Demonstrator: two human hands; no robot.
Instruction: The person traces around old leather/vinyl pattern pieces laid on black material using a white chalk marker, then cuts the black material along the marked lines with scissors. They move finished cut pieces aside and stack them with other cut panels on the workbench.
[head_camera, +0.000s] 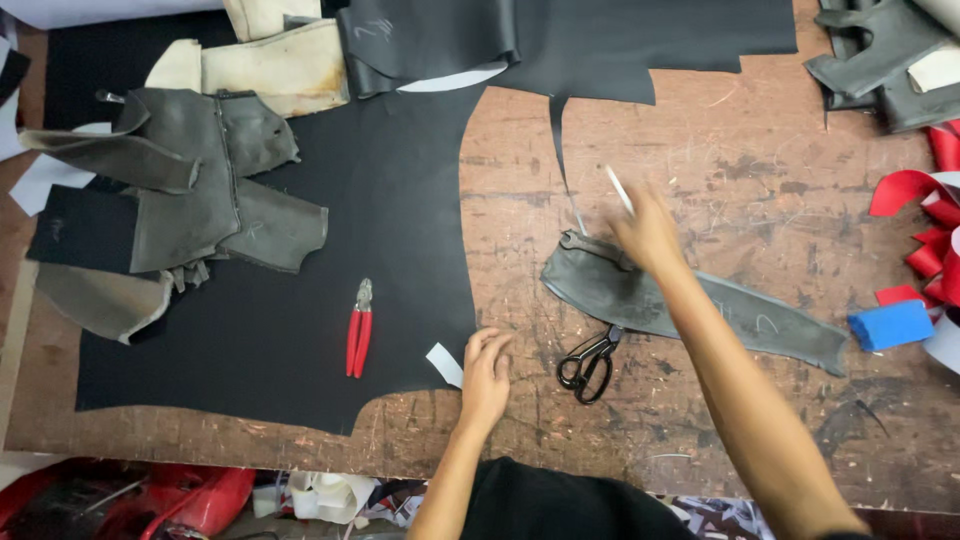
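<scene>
Grey leather strip (690, 305) lies across the middle of the scratched wooden table (760, 180), slanting from upper left to lower right, with black scissors (588, 362) resting at its lower edge, handles toward the person. Over the strip's upper left end the right hand (648, 232) is blurred, its fingers closed around a thin white marking stick (619, 189) that points up and away. The left hand (486, 375) lies flat on the table with fingers loosely spread and holding nothing, fingertips touching the edge of a large black leather sheet (300, 300) just beside a small white scrap (445, 364). On that sheet rest red-handled pliers (359, 330) and, farther left, a pile of worn grey leather pieces (190, 190). More black leather (600, 40) hangs across the top of the table, a narrow tail of it reaching down toward the strip. At the right edge sit a blue block (890, 325) and red straps (930, 220).
</scene>
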